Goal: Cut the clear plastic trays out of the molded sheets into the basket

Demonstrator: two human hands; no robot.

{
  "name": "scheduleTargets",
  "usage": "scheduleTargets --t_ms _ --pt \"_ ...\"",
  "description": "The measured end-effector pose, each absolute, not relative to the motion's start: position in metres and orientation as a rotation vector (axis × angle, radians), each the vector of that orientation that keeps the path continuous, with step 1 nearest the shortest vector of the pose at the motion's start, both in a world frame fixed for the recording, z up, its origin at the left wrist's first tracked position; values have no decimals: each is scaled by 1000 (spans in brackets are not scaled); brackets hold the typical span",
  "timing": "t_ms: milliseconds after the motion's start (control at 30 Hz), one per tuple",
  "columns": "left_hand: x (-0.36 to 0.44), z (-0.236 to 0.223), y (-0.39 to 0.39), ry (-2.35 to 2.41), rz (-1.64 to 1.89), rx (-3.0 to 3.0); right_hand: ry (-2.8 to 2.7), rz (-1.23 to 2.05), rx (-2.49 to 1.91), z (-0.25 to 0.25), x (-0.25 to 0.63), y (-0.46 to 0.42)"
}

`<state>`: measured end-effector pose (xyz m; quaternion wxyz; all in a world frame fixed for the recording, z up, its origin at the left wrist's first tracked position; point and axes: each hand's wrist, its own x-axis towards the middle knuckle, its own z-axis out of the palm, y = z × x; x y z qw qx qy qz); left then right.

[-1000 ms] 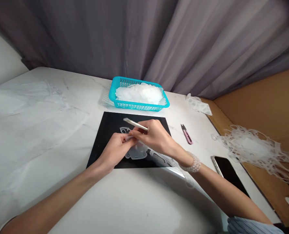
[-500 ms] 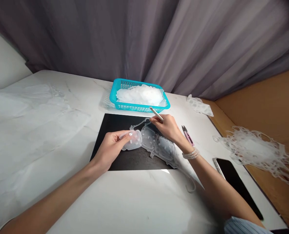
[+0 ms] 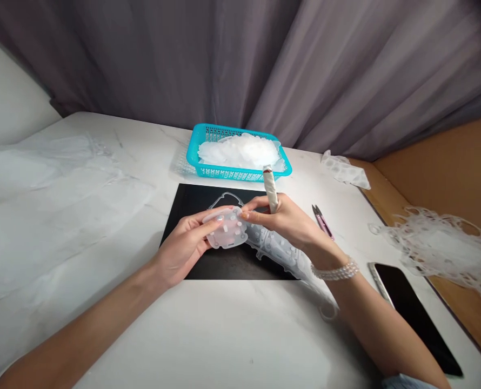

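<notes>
Grey curtains (image 3: 163, 65) fall behind a marble-patterned table (image 3: 102, 329) where a person works with bare hands over a black mat (image 3: 232, 267). Fingers (image 3: 212, 219) of the left hand (image 3: 181, 251) curl around a translucent moulded piece (image 3: 227, 229), pinching it from below and along its side, while the fingertips (image 3: 248, 214) of the right hand (image 3: 283, 221) press against its upper edge. That same right hand grips a white-wrapped stick (image 3: 270, 186) with a dark tip, held upright against the palm and pointing away from the mat. The piece, dotted with small rectangular marks, is lifted just above the mat and sits between both hands. Beneath it, a long clear moulded strip (image 3: 281, 254) runs to the lower right and spills over the mat's edge onto the table; whether the two are joined cannot be told. A pearl bracelet (image 3: 335, 272) circles the right wrist. Pink-handled thread snips (image 3: 322, 221) lie just beside the mat, and a smartphone (image 3: 411, 319) rests farther right. A turquoise plastic basket (image 3: 240, 175) beyond the mat is heaped with clear trimmings (image 3: 238, 151). Lacy clear offcuts (image 3: 439, 248) hang over the table's right edge, near a brown cardboard panel (image 3: 447, 162).
</notes>
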<state>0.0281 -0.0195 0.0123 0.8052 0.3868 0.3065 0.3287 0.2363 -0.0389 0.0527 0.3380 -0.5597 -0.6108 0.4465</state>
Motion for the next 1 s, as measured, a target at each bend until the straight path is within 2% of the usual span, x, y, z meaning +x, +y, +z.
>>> scheduleTargets --t_ms 300,1000 --pt "30 16 -22 665 673 652 -1412 1327 -1481 47 237 -36" --pt "26 20 -22 559 640 653 -1247 1561 -1327 52 245 -39"
